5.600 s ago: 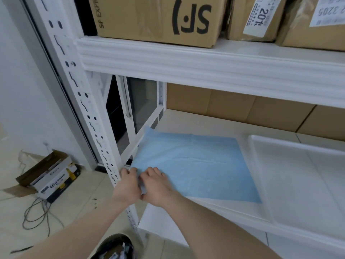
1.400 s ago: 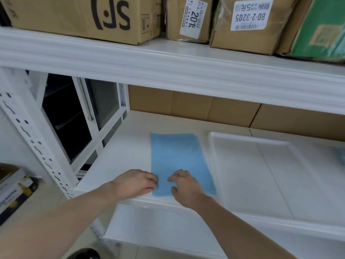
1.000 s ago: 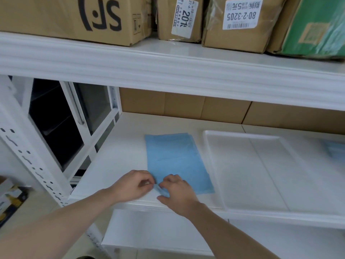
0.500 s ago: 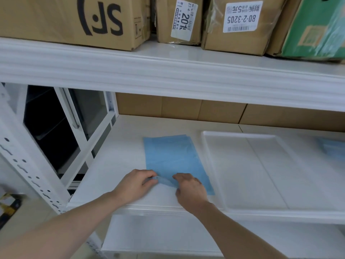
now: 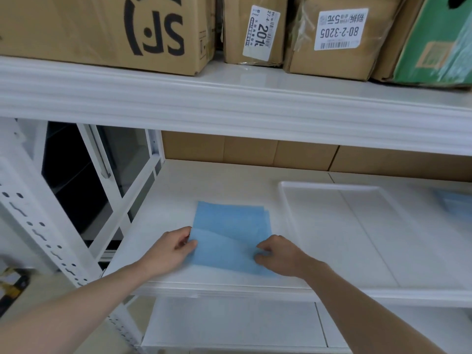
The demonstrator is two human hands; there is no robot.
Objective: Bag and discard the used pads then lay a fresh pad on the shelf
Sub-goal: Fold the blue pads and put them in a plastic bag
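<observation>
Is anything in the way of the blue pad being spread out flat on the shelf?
Nothing lies on the bare shelf left of and behind the blue pad. The white tray sits close on its right, so it may block spreading that way. Both hands already hold the pad.

A folded light-blue pad (image 5: 229,241) lies flat on the white shelf (image 5: 217,185), its top layer partly peeled open at six o'clock, a clear tray (image 5: 283,200) at three o'clock.
</observation>
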